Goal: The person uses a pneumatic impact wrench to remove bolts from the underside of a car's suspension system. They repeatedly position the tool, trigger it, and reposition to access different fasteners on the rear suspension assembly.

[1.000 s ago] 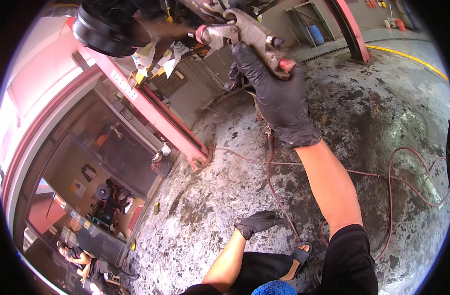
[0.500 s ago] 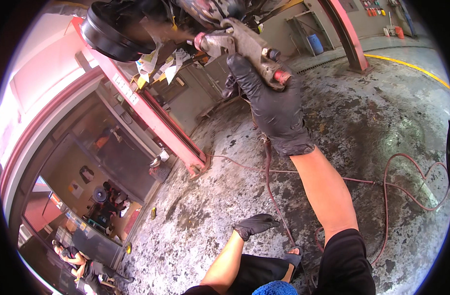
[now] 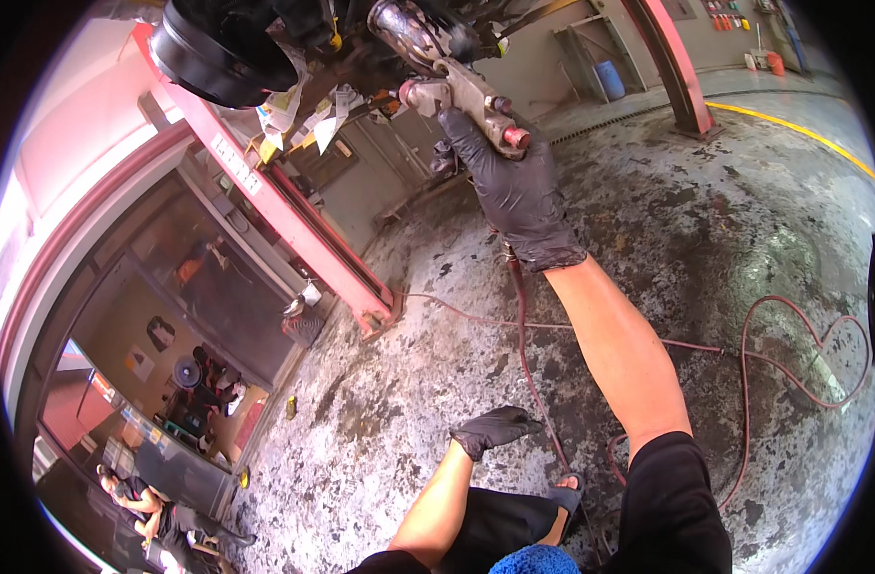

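My right hand [image 3: 524, 201], in a black glove, is raised at the upper middle and wrapped round an air tool, its grip mostly hidden. A dark red hose [image 3: 520, 297] hangs from below the fist. At the top of that hand is a grimy grey metal body [image 3: 476, 100] with reddish ends; where it joins the tool I cannot make out. It reaches up beside a silver, stained cylinder [image 3: 409, 31] under a raised vehicle. My left hand [image 3: 495, 430], also black-gloved, hangs low over the floor near my leg, fingers stretched out and holding nothing.
A large black drum-shaped part [image 3: 218, 57] hangs at upper left. Red lift posts [image 3: 284, 220] [image 3: 672, 72] stand on both sides. The hose loops [image 3: 748, 402] across the stained floor at right. A person [image 3: 151, 507] sits at lower left.
My right hand has shifted slightly left and up, the grey metal body with it. More of the silver cylinder shows. My left hand stays nearly where it was.
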A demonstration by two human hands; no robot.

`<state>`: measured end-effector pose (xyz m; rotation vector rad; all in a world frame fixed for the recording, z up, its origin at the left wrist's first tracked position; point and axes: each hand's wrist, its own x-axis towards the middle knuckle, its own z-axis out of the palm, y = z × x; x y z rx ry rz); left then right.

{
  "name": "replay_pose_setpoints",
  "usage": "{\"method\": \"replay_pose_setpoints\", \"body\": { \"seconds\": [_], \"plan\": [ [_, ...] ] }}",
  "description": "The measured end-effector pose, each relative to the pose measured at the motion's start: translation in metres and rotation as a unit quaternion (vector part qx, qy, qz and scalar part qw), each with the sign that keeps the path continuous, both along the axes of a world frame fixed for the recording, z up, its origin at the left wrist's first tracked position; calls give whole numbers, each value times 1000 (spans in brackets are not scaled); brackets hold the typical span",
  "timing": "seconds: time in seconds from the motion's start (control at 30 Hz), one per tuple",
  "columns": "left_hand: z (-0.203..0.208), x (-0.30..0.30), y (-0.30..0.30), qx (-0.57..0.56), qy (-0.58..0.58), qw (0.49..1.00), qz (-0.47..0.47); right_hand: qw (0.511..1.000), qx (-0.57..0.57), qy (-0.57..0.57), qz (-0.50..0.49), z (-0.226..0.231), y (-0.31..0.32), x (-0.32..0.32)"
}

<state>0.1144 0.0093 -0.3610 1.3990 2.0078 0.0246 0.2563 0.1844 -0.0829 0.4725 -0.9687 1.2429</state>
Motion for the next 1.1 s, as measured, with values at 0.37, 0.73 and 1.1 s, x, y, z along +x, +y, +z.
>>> {"method": "replay_pose_setpoints", "body": {
  "seconds": [0.37, 0.73, 1.1],
  "plan": [
    [-2, -8, 3, -4, 0, 1000, -7, 994, 8, 64, 86, -6, -20, 4],
    [-14, -17, 8, -16, 15, 1000, -7, 996, -38, 3, 86, 0, 4, -16],
    [-1, -4, 6, 4, 3, 1000, -4, 993, 53, 42, 96, 30, -3, 1]
  ]
}}
